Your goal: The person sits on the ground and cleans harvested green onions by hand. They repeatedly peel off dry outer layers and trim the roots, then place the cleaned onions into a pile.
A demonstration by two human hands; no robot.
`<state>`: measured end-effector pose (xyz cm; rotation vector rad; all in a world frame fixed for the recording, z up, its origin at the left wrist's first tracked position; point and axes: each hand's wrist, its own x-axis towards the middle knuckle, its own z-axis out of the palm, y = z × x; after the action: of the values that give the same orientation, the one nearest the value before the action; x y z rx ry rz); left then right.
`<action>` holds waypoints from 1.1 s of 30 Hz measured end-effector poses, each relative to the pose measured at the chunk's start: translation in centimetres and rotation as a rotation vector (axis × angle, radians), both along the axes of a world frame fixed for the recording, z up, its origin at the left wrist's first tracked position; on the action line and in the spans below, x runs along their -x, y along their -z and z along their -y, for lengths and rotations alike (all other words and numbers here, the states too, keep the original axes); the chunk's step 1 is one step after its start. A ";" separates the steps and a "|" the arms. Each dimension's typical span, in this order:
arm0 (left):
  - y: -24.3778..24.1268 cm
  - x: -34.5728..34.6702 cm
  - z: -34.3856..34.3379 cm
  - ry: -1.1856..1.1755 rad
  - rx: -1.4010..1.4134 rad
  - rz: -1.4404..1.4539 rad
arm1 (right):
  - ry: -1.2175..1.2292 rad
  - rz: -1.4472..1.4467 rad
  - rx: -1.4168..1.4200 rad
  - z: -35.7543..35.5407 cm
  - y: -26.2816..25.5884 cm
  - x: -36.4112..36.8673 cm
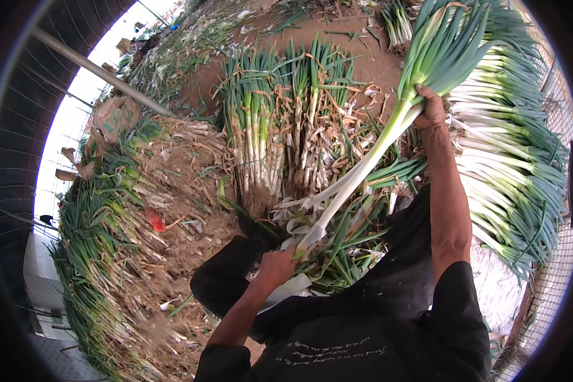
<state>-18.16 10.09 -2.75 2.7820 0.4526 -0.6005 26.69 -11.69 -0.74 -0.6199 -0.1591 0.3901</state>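
My right hand (430,107) is closed around the upper stalks of a few large green onions (379,143), just below their broad green leaves. Their white shanks slant down to the left, over the litter before me. At their lower end my left hand (278,266) has its fingers curled at a pale outer leaf or root end; what exactly it grips is partly hidden. Loose stripped leaves (346,250) lie beneath, between my legs. Just ahead stands a tied bundle of green onions (258,129) with roots on, beside another unpeeled bundle (313,119).
Cleaned green onions (496,157) lie stacked in a long row at the right, by a mesh fence (556,267). Rooted green onions (119,267) line the left. A small bundle (397,24) lies at the top. A metal pole (100,71) crosses the upper left.
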 end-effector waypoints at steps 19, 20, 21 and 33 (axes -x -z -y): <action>-9.9 -20.0 3.2 -0.221 0.716 0.555 | -0.275 0.060 0.059 -3.0 -3.2 6.3; -9.9 -22.3 2.9 -0.122 0.783 0.623 | -0.299 0.058 0.039 -4.2 -4.3 7.8; -11.5 -24.0 4.1 -0.257 0.992 0.569 | -0.359 0.007 -0.018 -4.4 -3.5 8.0; -9.1 -25.6 3.3 -0.198 0.841 0.667 | -0.371 -0.016 0.035 -7.0 -1.3 8.4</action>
<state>7.44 6.76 6.32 1.9245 0.2341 0.1816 18.24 -4.69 0.54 -0.6223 -0.2540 0.7568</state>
